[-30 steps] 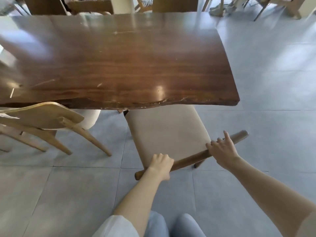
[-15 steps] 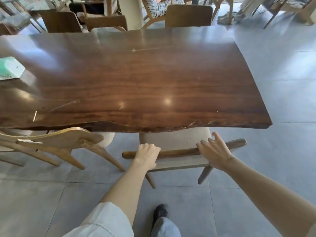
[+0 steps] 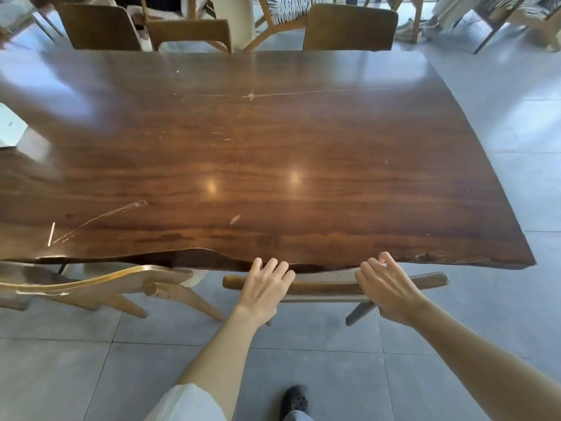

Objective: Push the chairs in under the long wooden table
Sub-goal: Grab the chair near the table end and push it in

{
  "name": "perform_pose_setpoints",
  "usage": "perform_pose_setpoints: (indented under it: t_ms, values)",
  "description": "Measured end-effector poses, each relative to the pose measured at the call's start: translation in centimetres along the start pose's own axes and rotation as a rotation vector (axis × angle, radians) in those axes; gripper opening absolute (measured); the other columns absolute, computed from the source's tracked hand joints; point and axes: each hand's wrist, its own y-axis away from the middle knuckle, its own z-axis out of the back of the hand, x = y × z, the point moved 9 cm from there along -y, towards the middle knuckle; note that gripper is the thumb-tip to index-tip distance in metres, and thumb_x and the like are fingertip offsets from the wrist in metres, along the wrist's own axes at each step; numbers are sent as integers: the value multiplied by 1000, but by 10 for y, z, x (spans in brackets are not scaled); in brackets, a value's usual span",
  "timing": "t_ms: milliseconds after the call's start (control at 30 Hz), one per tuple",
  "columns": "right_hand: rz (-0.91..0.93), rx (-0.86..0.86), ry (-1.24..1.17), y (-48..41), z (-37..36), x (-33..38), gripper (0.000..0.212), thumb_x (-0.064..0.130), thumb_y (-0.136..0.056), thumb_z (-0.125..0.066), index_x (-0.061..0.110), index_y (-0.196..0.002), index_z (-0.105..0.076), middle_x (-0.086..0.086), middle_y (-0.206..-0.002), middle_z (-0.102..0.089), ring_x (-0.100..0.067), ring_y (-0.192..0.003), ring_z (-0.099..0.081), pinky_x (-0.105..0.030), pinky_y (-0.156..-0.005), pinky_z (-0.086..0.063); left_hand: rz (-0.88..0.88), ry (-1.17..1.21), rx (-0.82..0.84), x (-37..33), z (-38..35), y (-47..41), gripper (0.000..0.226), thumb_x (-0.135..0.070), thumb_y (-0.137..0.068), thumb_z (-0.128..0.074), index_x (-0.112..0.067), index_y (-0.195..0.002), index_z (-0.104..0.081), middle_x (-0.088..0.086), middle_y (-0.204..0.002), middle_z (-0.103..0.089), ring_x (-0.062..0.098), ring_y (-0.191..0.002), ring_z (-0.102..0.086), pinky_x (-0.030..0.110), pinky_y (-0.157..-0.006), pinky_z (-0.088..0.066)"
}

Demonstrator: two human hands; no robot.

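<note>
The chair [image 3: 331, 288] is tucked under the long wooden table [image 3: 258, 165]. Its top rail is touched by the left hand [image 3: 265, 291] and the right hand [image 3: 390, 288], both laid flat with fingers open, nothing gripped.

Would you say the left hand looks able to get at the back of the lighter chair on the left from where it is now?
Probably yes. The left hand rests open on the dark chair's top rail, and the lighter chair's back stands just to its left along the table edge, with only open floor between them.
</note>
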Motion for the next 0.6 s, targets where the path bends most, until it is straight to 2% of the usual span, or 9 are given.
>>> perform_pose_setpoints:
  t_ms: [67, 167, 267, 333, 433, 533, 600]
  values:
    - [2, 0, 27, -4, 7, -5, 56, 39, -26, -87, 9, -60, -54, -3, -57, -46, -22, -51, -46, -32, -60, -40, 8, -13, -51, 7, 5, -6, 69, -31, -53, -88, -16, -111, -53, 4, -106, -55, 22, -93, -52, 36, -80, -42]
    - [14, 30, 87, -10, 7, -9, 56, 43, -29, -87, 9, -61, -56, -3, -57, -48, -22, -52, -47, -34, -64, -34, 55, -7, -46, 17, -1, -14, 78, -31, -72, -79, -13, -131, -32, 10, -129, -40, 28, -112, -40, 40, -95, -33]
    - [54, 46, 82, -12, 4, -7, 56, 42, -30, -89, 9, -59, -55, -3, -55, -47, -22, -50, -47, -32, -60, -38, 83, -7, -8, 21, -7, -18, 95, -38, -70, -80, -14, -139, -19, 14, -144, -26, 31, -124, -33, 46, -105, -25]
    - [84, 62, 89, -13, 0, -5, 53, 42, -34, -89, 10, -61, -55, -2, -55, -48, -21, -52, -47, -31, -59, -40, 73, -11, -19, 21, -11, -21, 106, -37, -71, -79, -17, -145, -6, 14, -156, -6, 34, -135, -21, 51, -112, -13]
    - [92, 49, 119, -15, -6, 2, 43, 32, -41, -87, 12, -64, -56, 0, -56, -50, -20, -55, -49, -31, -61, -41, 119, -14, -42, 27, -15, -23, 129, -31, -69, -80, -19, -146, 22, 10, -157, 20, 37, -143, -1, 55, -112, 7]
    - [93, -57, 129, -15, -6, 10, 28, 10, -44, -73, 13, -66, -55, 1, -53, -48, -19, -54, -47, -29, -59, -39, 136, -32, -36, 29, -22, -23, 132, -25, -66, -82, -18, -145, 24, 9, -157, 20, 38, -144, -2, 57, -111, 8]
    - [82, -114, 128, -15, -5, 10, 23, 3, -47, -64, 13, -66, -56, 2, -51, -46, -18, -53, -46, -29, -59, -35, 112, -38, 3, 28, -25, -24, 131, -26, -66, -81, -17, -145, 23, 9, -158, 14, 37, -144, -2, 57, -111, 8]
